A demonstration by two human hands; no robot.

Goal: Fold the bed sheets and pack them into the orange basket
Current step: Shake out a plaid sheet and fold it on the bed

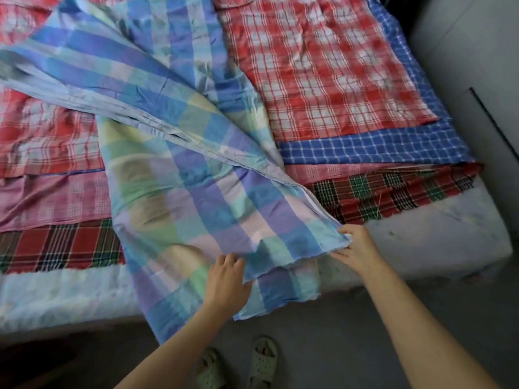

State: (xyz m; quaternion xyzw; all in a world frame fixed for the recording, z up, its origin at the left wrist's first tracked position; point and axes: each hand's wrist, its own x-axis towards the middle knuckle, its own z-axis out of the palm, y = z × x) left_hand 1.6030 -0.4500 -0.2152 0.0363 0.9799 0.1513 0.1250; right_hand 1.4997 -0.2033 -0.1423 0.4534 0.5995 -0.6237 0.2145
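A pastel blue, green and lilac checked sheet [179, 175] lies crumpled diagonally across the bed, its near end hanging over the mattress edge. My right hand [355, 248] pinches the sheet's near right corner. My left hand [226, 282] grips the sheet's lower edge a little to the left, fingers curled into the cloth. Under it lie a red-and-white checked sheet [323, 68], a blue checked sheet [373, 148], a pink sheet [53, 200] and a red-green tartan sheet [393, 192]. No orange basket is in view.
The white mattress [438, 237] shows bare at the near edge and right corner. A grey floor [323, 332] runs below it, with my two pale sandals [238, 363] on it. A grey wall or cabinet [477, 80] stands to the right.
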